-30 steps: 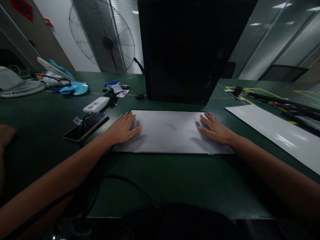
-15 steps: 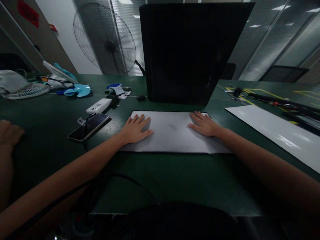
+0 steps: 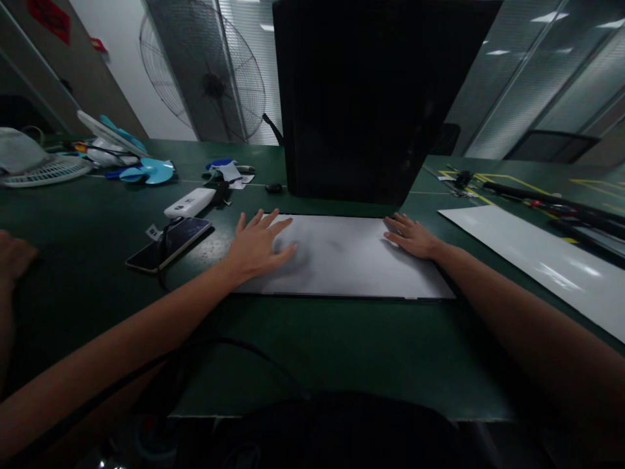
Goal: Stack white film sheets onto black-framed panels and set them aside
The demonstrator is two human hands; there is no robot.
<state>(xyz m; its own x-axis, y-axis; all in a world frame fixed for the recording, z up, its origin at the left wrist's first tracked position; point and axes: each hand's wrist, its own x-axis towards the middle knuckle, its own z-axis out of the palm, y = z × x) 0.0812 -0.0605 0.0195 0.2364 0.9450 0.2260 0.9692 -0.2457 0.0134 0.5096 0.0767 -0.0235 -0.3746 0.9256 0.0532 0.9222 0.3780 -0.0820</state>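
A white rectangular sheet [image 3: 336,260] with a thin dark edge lies flat on the green table [image 3: 342,345] before me. Over its left end is my left hand [image 3: 256,246], fingers spread and slightly lifted, a soft shadow beneath. At the right end, my right hand [image 3: 413,236] stays low on the sheet with its fingers stretched out; whether the whole palm touches is hidden. Neither hand grips anything.
Behind the sheet stands a large black panel [image 3: 375,98]. To the right lies a glossy white board [image 3: 532,254]. On the left are a phone [image 3: 183,242], a white box-like device [image 3: 189,202], light-blue fan blades [image 3: 155,170] and another person's hand [image 3: 14,254].
My left hand has risen a little and shifted left on the sheet. My right hand has slid outward to the right. The other person's hand has shifted slightly left in view.
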